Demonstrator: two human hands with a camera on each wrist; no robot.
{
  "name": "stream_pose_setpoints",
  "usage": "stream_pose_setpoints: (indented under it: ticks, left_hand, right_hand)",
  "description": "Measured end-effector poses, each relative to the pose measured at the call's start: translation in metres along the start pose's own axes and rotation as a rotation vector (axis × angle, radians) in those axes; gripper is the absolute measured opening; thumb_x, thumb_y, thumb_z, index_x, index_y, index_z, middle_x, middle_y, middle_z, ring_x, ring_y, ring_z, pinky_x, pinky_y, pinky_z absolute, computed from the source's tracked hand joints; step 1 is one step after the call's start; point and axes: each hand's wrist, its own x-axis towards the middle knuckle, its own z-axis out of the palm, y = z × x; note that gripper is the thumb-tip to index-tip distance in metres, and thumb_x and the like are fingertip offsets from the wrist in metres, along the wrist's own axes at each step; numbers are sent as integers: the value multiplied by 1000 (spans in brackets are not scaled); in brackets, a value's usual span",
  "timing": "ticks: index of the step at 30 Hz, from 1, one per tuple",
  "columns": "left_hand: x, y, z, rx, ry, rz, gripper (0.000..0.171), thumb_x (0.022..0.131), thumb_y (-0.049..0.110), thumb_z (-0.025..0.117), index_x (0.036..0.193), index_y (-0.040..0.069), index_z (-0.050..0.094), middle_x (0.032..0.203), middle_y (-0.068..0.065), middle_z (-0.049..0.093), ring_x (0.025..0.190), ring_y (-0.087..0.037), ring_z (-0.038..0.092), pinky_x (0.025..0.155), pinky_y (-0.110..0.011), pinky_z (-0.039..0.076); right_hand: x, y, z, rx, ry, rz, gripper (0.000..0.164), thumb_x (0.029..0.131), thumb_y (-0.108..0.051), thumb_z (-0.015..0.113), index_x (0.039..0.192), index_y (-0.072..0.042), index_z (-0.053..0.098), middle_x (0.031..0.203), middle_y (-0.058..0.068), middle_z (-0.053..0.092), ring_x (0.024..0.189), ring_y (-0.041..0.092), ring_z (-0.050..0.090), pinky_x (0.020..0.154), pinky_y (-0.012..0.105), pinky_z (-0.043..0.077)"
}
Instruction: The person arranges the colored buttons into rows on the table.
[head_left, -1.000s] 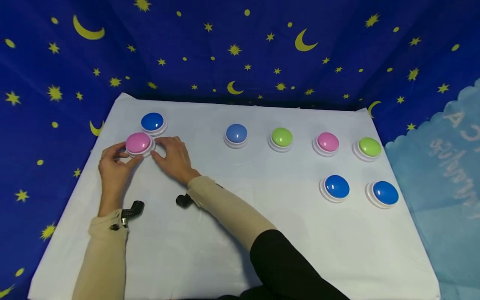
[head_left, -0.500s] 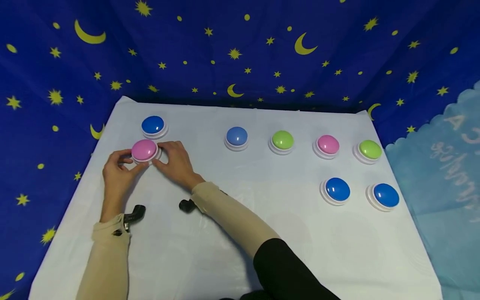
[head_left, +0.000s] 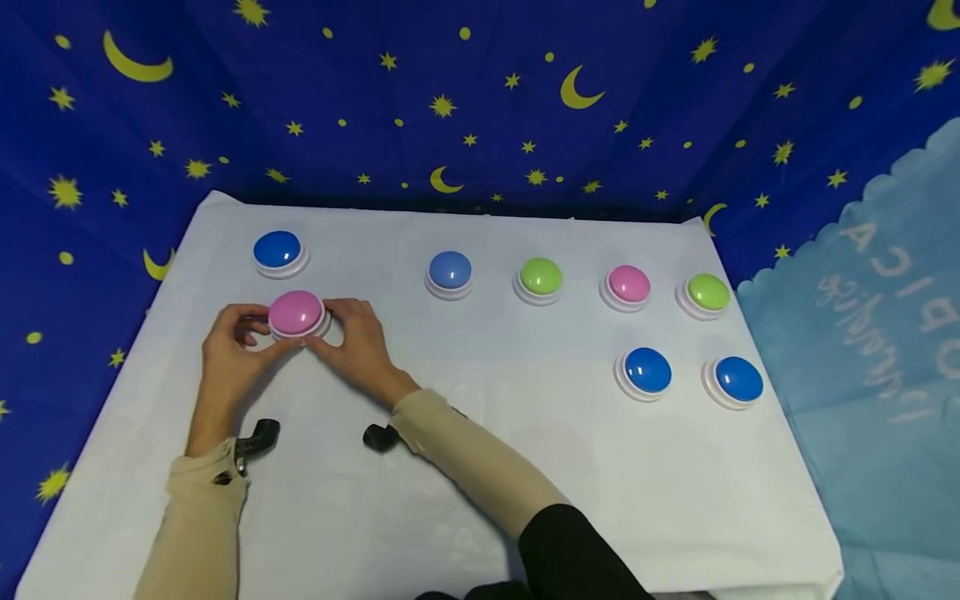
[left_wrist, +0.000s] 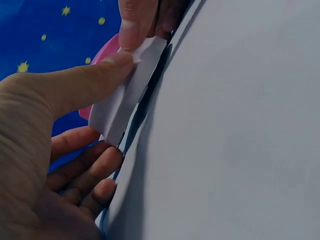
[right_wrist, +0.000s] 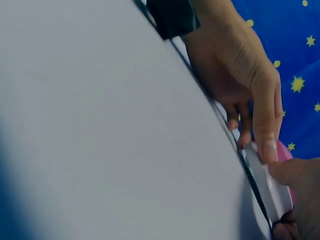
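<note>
Both hands hold a round push button with a pink dome (head_left: 295, 313) and a white base, at the left part of the white-covered table. My left hand (head_left: 234, 358) grips its left side, thumb along the near edge of the white base (left_wrist: 122, 102) and fingers at the side. From the right, my right hand (head_left: 360, 346) grips the same base with thumb and fingers, its thumb close to the left thumb. Beyond the pink button sits a blue button (head_left: 277, 250), apart from it. Whether the base touches the table is hard to tell.
A back row holds a lighter blue button (head_left: 450, 272), a green button (head_left: 541, 276), another pink button (head_left: 629, 285) and a second green button (head_left: 708, 292). Two blue buttons (head_left: 648, 371) sit nearer on the right. A starry blue cloth (head_left: 495, 50) hangs behind the table (head_left: 570, 467).
Both hands have moved the pink button nearer the person and to the right, away from the blue button behind it. The head view has turned slightly right.
</note>
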Motion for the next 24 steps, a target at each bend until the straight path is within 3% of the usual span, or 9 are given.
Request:
stream_pose_setpoints:
  ticks: [11, 24]
  left_hand:
    - [-12, 24, 36, -39, -66, 143, 64, 71, 5, 98, 124, -5, 62, 113, -20, 65, 93, -19, 56, 76, -16, 40]
    - [-32, 52, 82, -112, -139, 269, 69, 63, 4, 101, 119, -7, 62, 108, -19, 63, 89, -26, 60, 80, -16, 47]
  right_hand:
    - [-42, 20, -34, 39, 107, 18, 61, 84, -24, 87, 137, -5, 65, 132, 11, 69, 121, 24, 61, 105, 32, 49]
    - [-89, 39, -79, 72, 144, 90, 67, 82, -22, 85, 142, -3, 60, 139, 12, 64, 131, 27, 57, 112, 41, 48]
